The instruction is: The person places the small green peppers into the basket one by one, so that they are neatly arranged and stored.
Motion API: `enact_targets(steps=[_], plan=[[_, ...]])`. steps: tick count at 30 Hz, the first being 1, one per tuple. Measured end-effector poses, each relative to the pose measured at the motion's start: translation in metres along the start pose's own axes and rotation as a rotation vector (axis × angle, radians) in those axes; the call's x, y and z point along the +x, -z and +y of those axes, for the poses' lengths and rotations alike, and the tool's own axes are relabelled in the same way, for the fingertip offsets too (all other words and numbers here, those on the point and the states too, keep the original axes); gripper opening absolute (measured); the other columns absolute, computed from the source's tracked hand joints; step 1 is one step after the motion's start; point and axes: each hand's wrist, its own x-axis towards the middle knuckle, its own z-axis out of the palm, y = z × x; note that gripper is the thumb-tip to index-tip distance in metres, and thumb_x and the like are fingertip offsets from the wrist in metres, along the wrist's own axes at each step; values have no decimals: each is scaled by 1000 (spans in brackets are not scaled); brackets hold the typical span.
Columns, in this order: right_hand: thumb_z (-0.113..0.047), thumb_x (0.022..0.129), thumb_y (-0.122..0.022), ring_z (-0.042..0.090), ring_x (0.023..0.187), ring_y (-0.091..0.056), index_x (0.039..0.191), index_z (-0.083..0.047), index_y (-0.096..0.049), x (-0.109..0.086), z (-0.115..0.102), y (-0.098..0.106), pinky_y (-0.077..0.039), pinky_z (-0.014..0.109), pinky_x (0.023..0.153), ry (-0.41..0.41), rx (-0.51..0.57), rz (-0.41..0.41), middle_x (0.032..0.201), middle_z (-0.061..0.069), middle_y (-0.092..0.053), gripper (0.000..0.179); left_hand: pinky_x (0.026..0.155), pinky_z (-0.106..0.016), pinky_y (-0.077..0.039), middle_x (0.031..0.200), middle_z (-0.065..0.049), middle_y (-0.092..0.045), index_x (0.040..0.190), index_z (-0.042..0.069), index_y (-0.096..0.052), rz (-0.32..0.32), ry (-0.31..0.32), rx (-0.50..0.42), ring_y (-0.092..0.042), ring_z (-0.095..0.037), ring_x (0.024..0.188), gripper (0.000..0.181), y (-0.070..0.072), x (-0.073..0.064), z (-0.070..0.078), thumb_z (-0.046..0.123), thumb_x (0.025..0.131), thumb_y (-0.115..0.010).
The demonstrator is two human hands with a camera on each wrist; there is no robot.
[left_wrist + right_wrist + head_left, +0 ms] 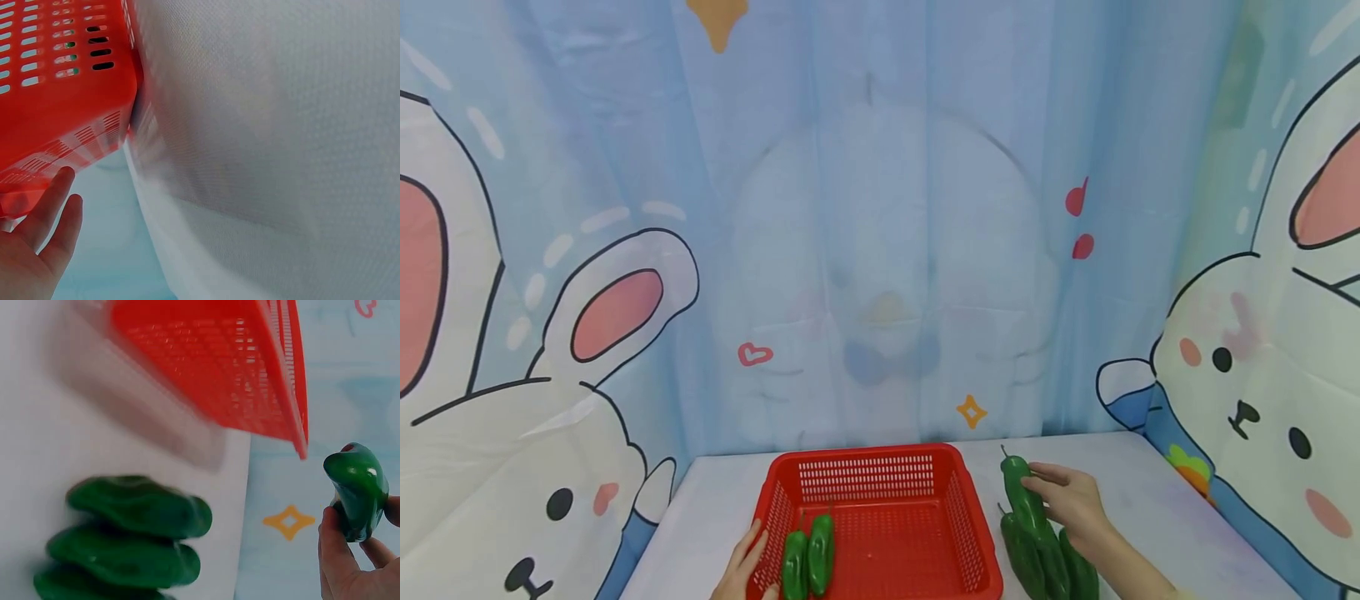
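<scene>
A long green chili pepper (1021,492) is held between the thumb and fingers of my right hand (1070,502), its thin stem pointing away. In the right wrist view the held pepper (358,487) is raised, seen end-on. Below it, three more green peppers (140,506) lie side by side on the white table, right of a red plastic basket (887,493). My left hand (741,567) holds the basket's left side, thumb at the rim and two fingers (64,234) extended along the outer wall. Inside, at the left, lie two green peppers (822,554).
The basket has slotted walls and stands at the front middle of the white table (730,487). A light blue curtain (887,250) with cartoon rabbits closes off the back and both sides. The pepper pile sits close to the basket's right wall.
</scene>
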Motion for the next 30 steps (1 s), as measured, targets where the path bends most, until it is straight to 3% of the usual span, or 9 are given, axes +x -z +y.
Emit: enact_targets(steps=[9, 14, 22, 30], plan=[[-14, 95, -63, 30, 103, -64, 133, 14, -51, -5, -6, -28, -56, 43, 81, 24, 33, -33, 133, 36, -51, 49, 77, -35, -54, 153, -18, -35, 144, -6, -45, 36, -11, 0, -47, -40, 126, 64, -3, -2, -1, 22, 89, -64], [-14, 94, -63, 31, 104, -63, 132, 13, -53, -8, -10, -43, -56, 43, 82, 41, 38, -47, 131, 35, -53, 48, 82, -43, -54, 154, -21, -32, 145, -7, -43, 4, -12, -2, -41, -43, 131, 65, 0, 1, -2, 23, 90, -62], [-7, 91, -66, 23, 91, -68, 125, 15, -58, -12, -29, -78, -58, 39, 75, 83, 85, -61, 122, 33, -60, 42, 82, -39, -54, 154, -19, -32, 145, -7, -43, -1, 4, 11, -43, -40, 130, 65, 3, 1, -1, 21, 89, -63], [-1, 90, -66, 27, 92, -69, 123, 16, -58, -13, -41, -109, -58, 39, 74, 88, 147, -98, 117, 31, -61, 38, 83, -45, -53, 154, -22, -31, 145, -8, -42, -21, -6, 10, -41, -44, 131, 64, 1, 1, -2, 22, 91, -61]])
